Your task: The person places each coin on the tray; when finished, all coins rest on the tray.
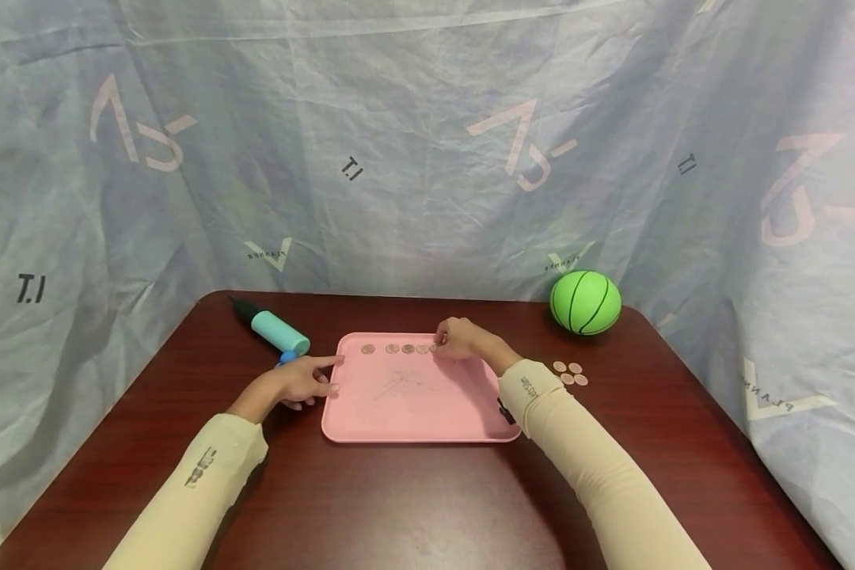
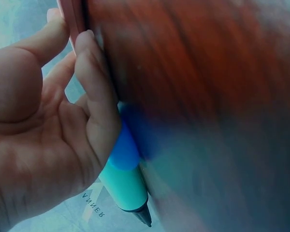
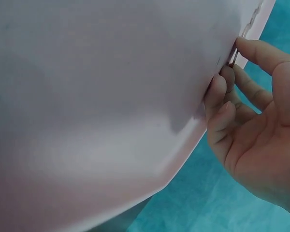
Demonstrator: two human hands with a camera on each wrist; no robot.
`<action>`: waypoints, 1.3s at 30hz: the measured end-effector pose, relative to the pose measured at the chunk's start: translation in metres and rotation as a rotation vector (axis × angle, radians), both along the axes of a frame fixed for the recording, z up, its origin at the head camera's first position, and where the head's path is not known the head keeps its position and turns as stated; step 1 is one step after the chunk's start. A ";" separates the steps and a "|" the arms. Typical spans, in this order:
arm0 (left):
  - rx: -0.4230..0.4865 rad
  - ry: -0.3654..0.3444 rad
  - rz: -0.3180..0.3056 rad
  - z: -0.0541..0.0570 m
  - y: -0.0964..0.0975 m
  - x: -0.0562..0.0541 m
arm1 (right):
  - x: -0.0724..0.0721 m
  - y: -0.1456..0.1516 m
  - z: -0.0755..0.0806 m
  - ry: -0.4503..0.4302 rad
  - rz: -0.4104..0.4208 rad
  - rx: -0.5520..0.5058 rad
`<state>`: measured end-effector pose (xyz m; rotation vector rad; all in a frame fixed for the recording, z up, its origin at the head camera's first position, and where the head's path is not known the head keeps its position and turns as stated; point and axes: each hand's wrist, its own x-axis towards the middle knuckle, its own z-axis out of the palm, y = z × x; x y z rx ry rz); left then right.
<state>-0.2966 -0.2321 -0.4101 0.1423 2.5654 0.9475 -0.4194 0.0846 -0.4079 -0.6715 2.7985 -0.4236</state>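
Note:
A pink tray [image 1: 427, 412] lies on the dark red table. My left hand [image 1: 301, 380] grips its left rim, with the thumb over the edge and a finger against the outer side in the left wrist view. Along the tray's far side runs a row of coins [image 1: 393, 348]. At the right end of that row, my right hand [image 1: 461, 339] pinches a coin [image 3: 234, 58] between thumb and fingers, close to the tray's surface. The fingers partly hide that coin in the head view.
Several more coins [image 1: 567, 379] lie on the table right of the tray. A green ball [image 1: 586, 302] sits at the far right. Beyond my left hand lie a teal cylinder with a black pointed end [image 1: 278, 331] and a small blue round thing [image 1: 288, 358]. Grey cloth [image 1: 399, 222] hangs behind.

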 end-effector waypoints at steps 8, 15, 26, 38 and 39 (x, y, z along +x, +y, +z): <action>0.002 0.006 -0.008 0.001 0.002 0.001 | 0.001 0.003 -0.002 0.004 -0.028 0.004; -0.002 0.010 -0.003 0.001 0.002 0.002 | 0.004 0.006 -0.001 0.019 -0.028 0.002; -0.009 0.017 -0.008 0.002 0.001 0.005 | 0.016 0.027 0.018 0.062 0.076 -0.049; -0.007 0.008 -0.014 0.004 0.001 0.004 | 0.039 0.091 0.029 0.088 0.103 -0.125; -0.007 0.004 -0.008 0.004 0.001 0.004 | 0.041 0.099 0.028 0.089 0.110 -0.135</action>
